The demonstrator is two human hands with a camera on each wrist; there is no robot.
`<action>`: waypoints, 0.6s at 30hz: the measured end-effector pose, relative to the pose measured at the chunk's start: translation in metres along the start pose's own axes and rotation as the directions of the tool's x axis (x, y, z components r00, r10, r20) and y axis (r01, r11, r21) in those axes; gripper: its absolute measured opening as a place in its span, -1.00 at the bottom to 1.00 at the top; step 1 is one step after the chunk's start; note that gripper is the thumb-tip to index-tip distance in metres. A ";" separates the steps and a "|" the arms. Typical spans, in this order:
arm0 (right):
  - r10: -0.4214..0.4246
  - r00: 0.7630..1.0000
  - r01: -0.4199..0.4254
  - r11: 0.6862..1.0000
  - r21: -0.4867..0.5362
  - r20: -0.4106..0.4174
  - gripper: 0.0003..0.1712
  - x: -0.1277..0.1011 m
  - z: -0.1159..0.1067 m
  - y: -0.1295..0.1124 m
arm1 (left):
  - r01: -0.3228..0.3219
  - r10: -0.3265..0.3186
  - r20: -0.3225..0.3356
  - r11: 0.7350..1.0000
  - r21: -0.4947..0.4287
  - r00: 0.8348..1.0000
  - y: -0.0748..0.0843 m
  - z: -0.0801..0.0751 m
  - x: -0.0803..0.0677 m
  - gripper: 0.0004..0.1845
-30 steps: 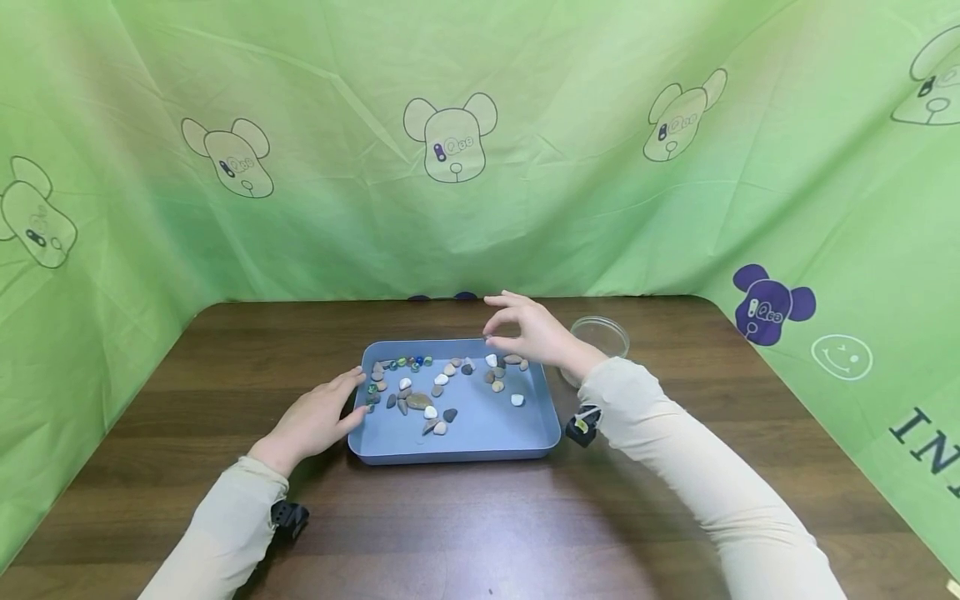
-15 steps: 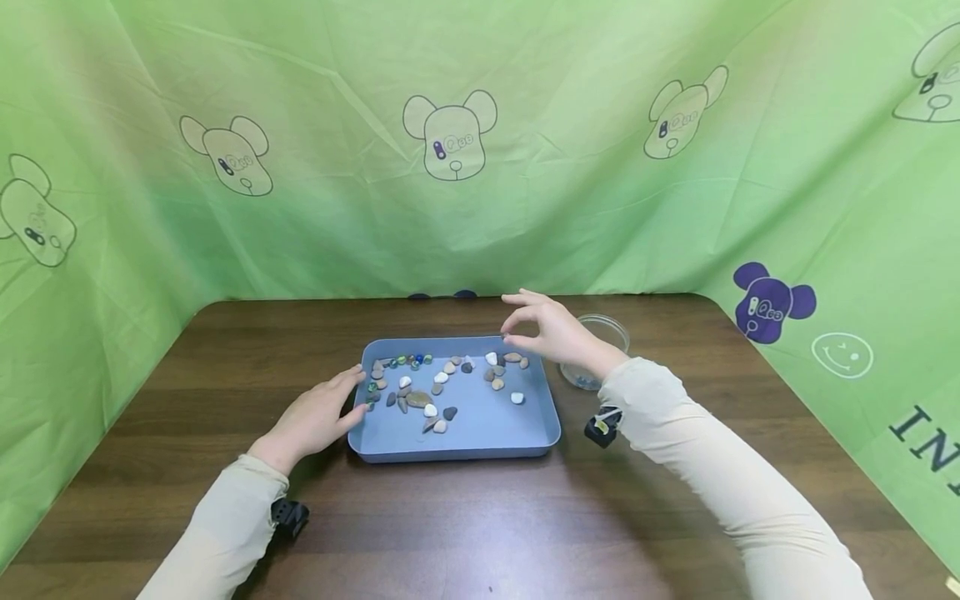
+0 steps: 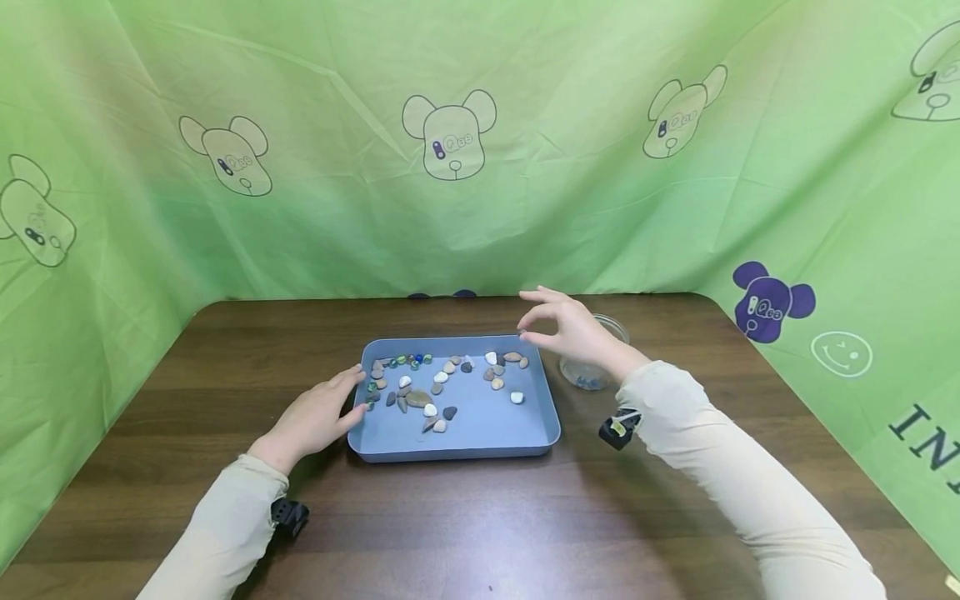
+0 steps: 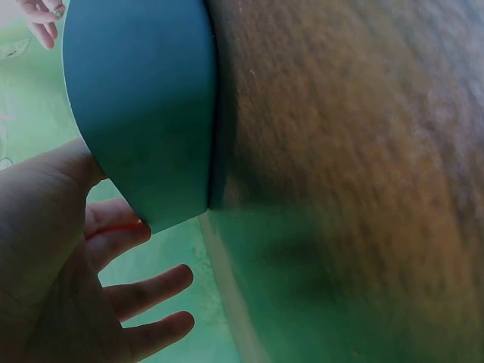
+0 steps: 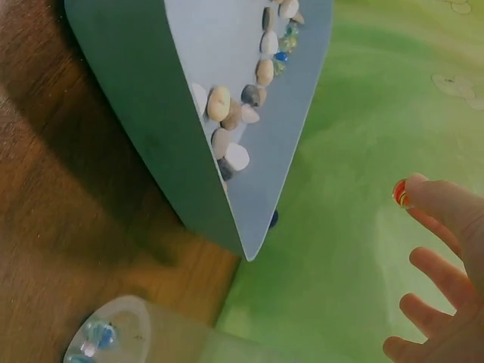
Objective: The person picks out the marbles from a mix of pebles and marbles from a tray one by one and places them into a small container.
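Across the centre of the head view, a dark wooden table (image 3: pixel 465 517) fills the lower half of the frame, with a green cloth (image 3: pixel 525 208) printed with bear heads hanging behind it; at mid-frame sits a blue tray (image 3: pixel 480 433) strewn with pebbles (image 3: pixel 431 410) and, along its upper left edge, a row of glass marbles (image 3: pixel 408 361); just right of the tray stands a clear round dish (image 3: pixel 592 367), a few bluish marbles lying in its bottom; left of centre, the left hand (image 3: pixel 315 419) rests flat with relaxed, straight fingers against the tray's left rim, grasping nothing; right of centre, the right hand (image 3: pixel 570 332) hangs in the air over the tray's upper right corner, close beside the dish, thumb and forefinger pinched together while the other fingers spread; at the right edge of the right wrist view, that pinch shows a small red and yellow marble (image 5: pixel 401 193) at the fingertips, clear of tray and dish alike.
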State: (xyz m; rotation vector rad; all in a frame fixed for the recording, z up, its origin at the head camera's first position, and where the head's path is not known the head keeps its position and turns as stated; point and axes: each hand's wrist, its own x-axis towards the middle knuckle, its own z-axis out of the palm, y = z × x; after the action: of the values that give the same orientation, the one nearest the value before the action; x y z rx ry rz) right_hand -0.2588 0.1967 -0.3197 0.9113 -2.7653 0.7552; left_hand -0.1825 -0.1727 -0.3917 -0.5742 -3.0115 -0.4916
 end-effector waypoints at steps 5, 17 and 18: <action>0.010 1.000 -0.010 1.000 0.002 -0.022 -0.88 -0.005 -0.005 0.005 | 0.003 -0.003 0.003 1.000 -0.002 1.000 0.000 -0.001 0.000 -0.44; 0.041 0.998 -0.041 0.999 -0.009 -0.056 -0.87 -0.016 -0.008 0.021 | 0.005 -0.005 0.017 1.000 -0.001 1.000 0.001 -0.002 0.000 -0.44; 0.041 0.997 -0.042 0.999 -0.010 -0.058 -0.87 -0.017 -0.009 0.022 | 0.005 -0.005 0.017 1.000 -0.002 1.000 0.001 -0.002 0.000 -0.44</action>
State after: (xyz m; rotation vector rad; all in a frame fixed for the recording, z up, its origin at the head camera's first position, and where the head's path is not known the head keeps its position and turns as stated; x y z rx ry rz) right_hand -0.2581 0.2248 -0.3260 0.8196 -2.7433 0.7585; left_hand -0.1825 -0.1725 -0.3900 -0.5736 -3.0298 -0.4924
